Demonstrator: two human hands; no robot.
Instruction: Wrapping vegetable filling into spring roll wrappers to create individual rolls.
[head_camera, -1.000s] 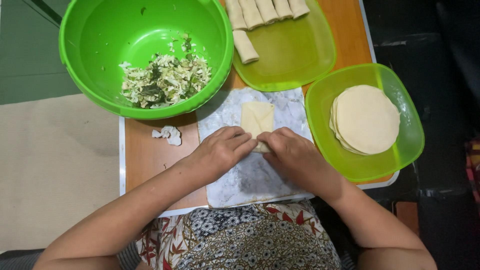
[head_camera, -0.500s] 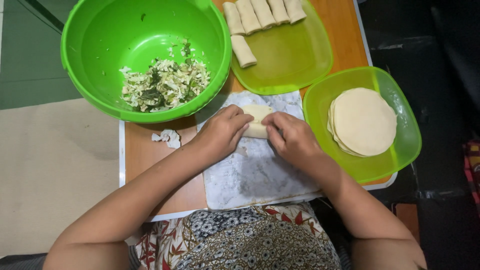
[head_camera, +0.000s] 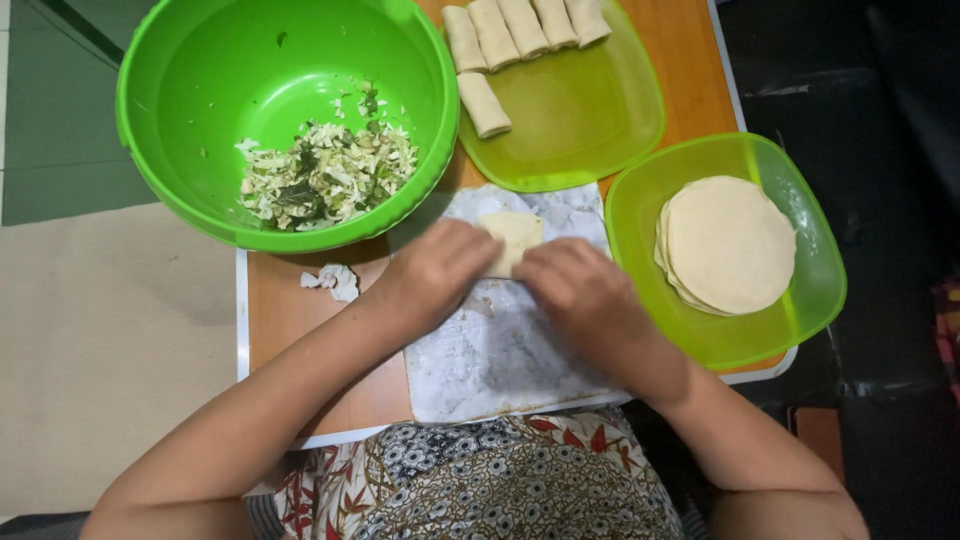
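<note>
A pale dough wrapper (head_camera: 513, 240), partly rolled into a short tube, lies on a floured grey board (head_camera: 500, 350). My left hand (head_camera: 435, 270) presses on its left end and my right hand (head_camera: 575, 290) covers its right end, fingers curled over the roll. Only the top middle of the roll shows between the hands. A big green bowl (head_camera: 200, 60) at the upper left holds chopped cabbage filling (head_camera: 325, 170).
A yellow-green plate (head_camera: 590, 120) at the top carries several finished rolls (head_camera: 500, 40). At the right, a green tray (head_camera: 790, 310) holds a stack of round wrappers (head_camera: 728, 243). A crumpled white scrap (head_camera: 332, 281) lies on the small orange table (head_camera: 290, 320).
Both hands have pushed away from me up the board, rolling the wrapper; its flat exposed part has shrunk to a narrow roll.
</note>
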